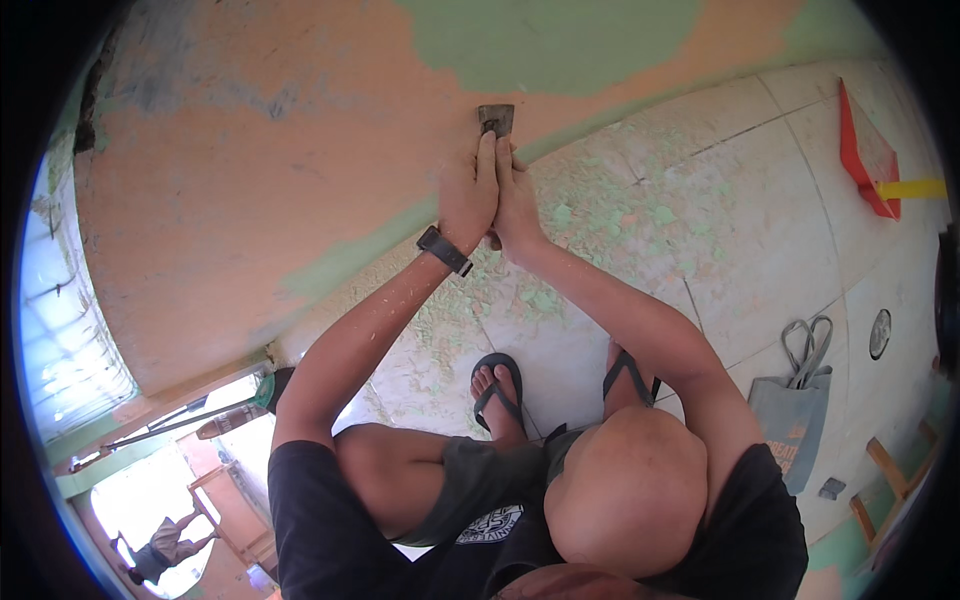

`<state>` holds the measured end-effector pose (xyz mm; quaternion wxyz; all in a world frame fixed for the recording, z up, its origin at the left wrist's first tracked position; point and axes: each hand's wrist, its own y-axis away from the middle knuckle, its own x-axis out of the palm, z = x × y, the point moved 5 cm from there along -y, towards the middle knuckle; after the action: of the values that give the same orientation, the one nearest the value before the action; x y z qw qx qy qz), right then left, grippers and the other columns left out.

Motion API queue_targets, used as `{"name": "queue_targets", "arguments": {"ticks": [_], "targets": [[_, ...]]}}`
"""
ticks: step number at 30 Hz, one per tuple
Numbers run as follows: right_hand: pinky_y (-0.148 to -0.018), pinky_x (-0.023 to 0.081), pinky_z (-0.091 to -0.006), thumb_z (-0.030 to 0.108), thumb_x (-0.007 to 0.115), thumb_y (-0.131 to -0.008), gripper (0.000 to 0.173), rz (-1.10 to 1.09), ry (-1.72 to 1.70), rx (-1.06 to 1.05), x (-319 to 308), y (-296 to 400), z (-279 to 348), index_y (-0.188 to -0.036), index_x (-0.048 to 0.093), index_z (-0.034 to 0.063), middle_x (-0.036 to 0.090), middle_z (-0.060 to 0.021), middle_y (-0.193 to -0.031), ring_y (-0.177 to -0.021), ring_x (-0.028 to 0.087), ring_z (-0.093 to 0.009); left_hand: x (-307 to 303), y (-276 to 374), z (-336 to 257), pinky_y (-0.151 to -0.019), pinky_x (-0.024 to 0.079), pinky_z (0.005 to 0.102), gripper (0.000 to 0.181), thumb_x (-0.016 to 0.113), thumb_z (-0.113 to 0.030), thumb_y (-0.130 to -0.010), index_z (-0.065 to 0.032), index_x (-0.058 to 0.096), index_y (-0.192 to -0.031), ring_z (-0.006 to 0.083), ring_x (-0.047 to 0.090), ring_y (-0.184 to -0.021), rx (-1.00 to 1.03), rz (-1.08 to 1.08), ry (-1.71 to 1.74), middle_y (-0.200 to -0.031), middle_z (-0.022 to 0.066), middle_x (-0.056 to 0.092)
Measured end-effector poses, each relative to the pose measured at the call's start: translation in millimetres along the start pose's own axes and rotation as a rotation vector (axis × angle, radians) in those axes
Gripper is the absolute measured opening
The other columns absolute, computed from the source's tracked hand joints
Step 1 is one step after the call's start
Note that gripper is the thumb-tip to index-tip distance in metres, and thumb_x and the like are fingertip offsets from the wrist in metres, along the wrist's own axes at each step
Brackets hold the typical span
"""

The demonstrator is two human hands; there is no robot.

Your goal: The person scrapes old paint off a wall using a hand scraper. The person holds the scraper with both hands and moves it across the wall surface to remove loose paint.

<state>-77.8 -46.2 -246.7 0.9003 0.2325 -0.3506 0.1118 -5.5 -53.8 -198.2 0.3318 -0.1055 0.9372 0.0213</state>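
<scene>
Both of my hands are together at the upper middle, around a paint scraper (496,118) whose broad metal blade lies against the wall (337,157). My left hand (469,193), with a dark band at its wrist, is on the left side of the tool. My right hand (516,206) presses alongside it from the right. The fingers of both hands hide the scraper's handle. The wall shows orange areas with patches of green paint (555,45) above the blade and a green strip along its foot.
Green paint flakes (585,217) cover the tiled floor (750,225) beside the wall. A red dustpan (868,150) with a yellow handle stands at the upper right. A grey tote bag (789,412) lies at the right. Through a doorway at lower left, a person (161,551) is visible.
</scene>
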Motion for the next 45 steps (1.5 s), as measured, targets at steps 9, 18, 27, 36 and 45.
{"name": "queue_targets", "arguments": {"ticks": [9, 18, 27, 36, 45], "targets": [[-0.031, 0.028, -0.0274, 0.067, 0.035, -0.105, 0.063, -0.026, 0.045, -0.074, 2, -13, 0, -0.103, 0.056, 0.0081, 0.052, 0.0004, -0.061, -0.038, 0.043, -0.009, -3, -12, -4, -0.071, 0.054, 0.0358, 0.039, 0.048, -0.026, -0.109, 0.0044, 0.071, -0.101, 0.0208, 0.071, -0.074, 0.115, -0.012, -0.031, -0.081, 0.0157, 0.075], [-0.039, 0.037, -0.0264, 0.057, 0.039, -0.109, 0.059, -0.041, 0.028, -0.009, -4, -7, 1, -0.1, 0.059, 0.0031, 0.058, -0.0033, -0.071, -0.05, 0.051, -0.008, 2, -6, -1, -0.071, 0.054, 0.0354, 0.041, 0.048, -0.028, -0.109, 0.004, 0.072, -0.102, 0.0202, 0.071, -0.075, 0.046, -0.043, -0.007, -0.083, 0.0173, 0.075], [-0.039, 0.035, -0.0265, 0.056, 0.041, -0.109, 0.056, -0.061, -0.01, -0.08, -6, -9, 1, -0.104, 0.06, 0.0041, 0.054, -0.0002, -0.062, -0.047, 0.048, -0.008, 5, -8, -1, -0.071, 0.055, 0.0347, 0.041, 0.047, -0.026, -0.109, 0.0029, 0.074, -0.099, 0.0193, 0.071, -0.074, 0.114, -0.078, -0.022, -0.08, 0.0145, 0.075], [-0.034, 0.032, -0.0275, 0.058, 0.039, -0.109, 0.054, -0.05, 0.008, 0.006, -7, 0, 6, -0.1, 0.056, 0.0075, 0.053, 0.0002, -0.061, -0.041, 0.045, -0.009, 9, -4, -4, -0.067, 0.054, 0.0371, 0.042, 0.049, -0.029, -0.108, 0.0038, 0.074, -0.098, 0.0259, 0.072, -0.071, 0.016, -0.061, -0.036, -0.078, 0.0191, 0.073], [-0.04, 0.038, -0.0279, 0.059, 0.039, -0.109, 0.058, -0.047, 0.015, 0.01, -9, -4, 6, -0.106, 0.059, 0.0046, 0.059, -0.0018, -0.066, -0.049, 0.051, -0.009, 8, -11, -12, -0.069, 0.055, 0.0392, 0.039, 0.049, -0.026, -0.108, 0.0043, 0.073, -0.1, 0.0263, 0.072, -0.07, 0.113, -0.073, -0.044, -0.079, 0.0188, 0.074]]}}
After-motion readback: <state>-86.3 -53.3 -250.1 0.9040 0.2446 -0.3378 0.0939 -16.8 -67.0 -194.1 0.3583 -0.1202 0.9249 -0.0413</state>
